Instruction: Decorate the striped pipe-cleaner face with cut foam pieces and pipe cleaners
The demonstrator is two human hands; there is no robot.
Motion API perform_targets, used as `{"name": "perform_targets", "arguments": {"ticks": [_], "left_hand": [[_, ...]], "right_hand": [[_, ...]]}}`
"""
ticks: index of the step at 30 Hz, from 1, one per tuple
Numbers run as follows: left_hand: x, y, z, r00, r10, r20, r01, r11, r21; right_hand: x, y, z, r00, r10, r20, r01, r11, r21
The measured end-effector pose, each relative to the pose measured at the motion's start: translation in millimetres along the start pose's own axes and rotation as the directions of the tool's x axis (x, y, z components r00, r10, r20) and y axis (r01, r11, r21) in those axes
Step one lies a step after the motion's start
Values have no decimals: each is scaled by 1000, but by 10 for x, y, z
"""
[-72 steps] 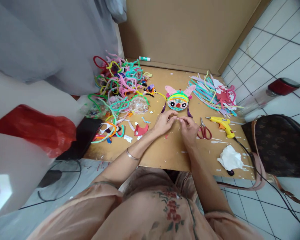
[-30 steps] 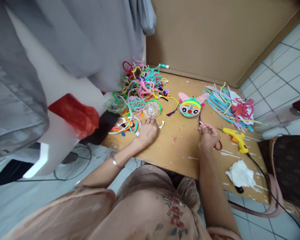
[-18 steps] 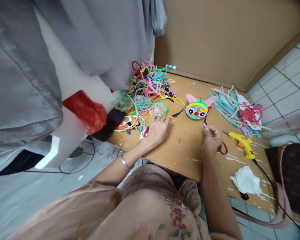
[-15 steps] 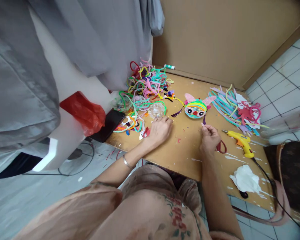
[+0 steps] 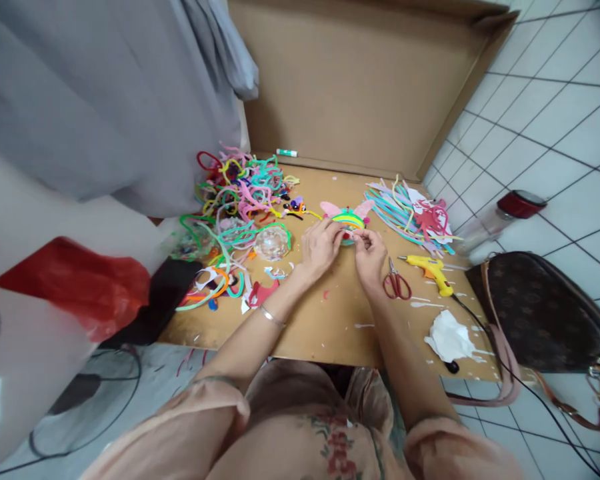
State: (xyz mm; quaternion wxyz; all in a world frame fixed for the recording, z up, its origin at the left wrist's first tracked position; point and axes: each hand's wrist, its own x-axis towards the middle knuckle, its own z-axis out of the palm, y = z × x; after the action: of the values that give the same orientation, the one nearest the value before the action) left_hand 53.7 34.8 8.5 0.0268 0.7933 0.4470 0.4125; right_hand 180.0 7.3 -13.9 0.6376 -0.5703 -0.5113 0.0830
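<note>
A round craft face (image 5: 351, 219) with striped pipe-cleaner bands and pink ears stands on the table, its lower part mostly covered by my hands. My left hand (image 5: 323, 245) is closed in front of it, fingertips pinched at a small pale piece. My right hand (image 5: 370, 253) meets it from the other side, thumb and finger closed on the same small pale piece (image 5: 349, 233); its exact shape is too small to tell. Red-handled scissors (image 5: 397, 283) lie just right of my right hand. Left of my left hand sits a clear faceted plastic dome (image 5: 272, 243).
Tangled pipe cleaners (image 5: 245, 187) heap at the back left, with straight ones (image 5: 397, 210) at the right. A yellow glue gun (image 5: 433, 272) lies with its cord trailing right, near crumpled white tissue (image 5: 450, 337). A brown bag (image 5: 545, 310) and red-lidded bottle (image 5: 500, 217) flank the table; a glue stick (image 5: 287, 153) lies behind.
My left hand has moved from beside the clear dome to the craft face. My right hand has brought its small pale piece there too, so both hands meet. The view has swung right.
</note>
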Motion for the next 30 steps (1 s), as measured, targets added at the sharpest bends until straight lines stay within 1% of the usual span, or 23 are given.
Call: {"name": "perform_targets", "arguments": {"ticks": [4,8,12,14,17,21,25,30], "left_hand": [[139,-78,47,1000,1,11,-1,1000,19],[181,-129,86,999,47,-28,-46,999,21],[160,-175,152,995,85,-55,-84,996,21],[152,-197,179,995,94,-42,-93,995,29],[151,-220,206,996,86,-11,-86,996,38],[154,-230,235,997,73,15,-73,997,-7],[145,-218,260,998,58,9,-58,997,-47],[135,-183,260,1000,-1,19,1,1000,-16]], "right_hand": [[188,76,109,996,-72,57,78,991,-108],[285,166,143,986,-132,97,150,966,-209],[290,183,123,966,-218,140,254,903,-347],[276,174,120,957,-247,155,290,860,-419],[257,162,121,951,-258,172,309,827,-470],[262,172,93,952,-248,181,305,826,-473],[278,202,54,948,-247,199,314,814,-489],[268,210,66,948,-251,196,319,781,-538]]}}
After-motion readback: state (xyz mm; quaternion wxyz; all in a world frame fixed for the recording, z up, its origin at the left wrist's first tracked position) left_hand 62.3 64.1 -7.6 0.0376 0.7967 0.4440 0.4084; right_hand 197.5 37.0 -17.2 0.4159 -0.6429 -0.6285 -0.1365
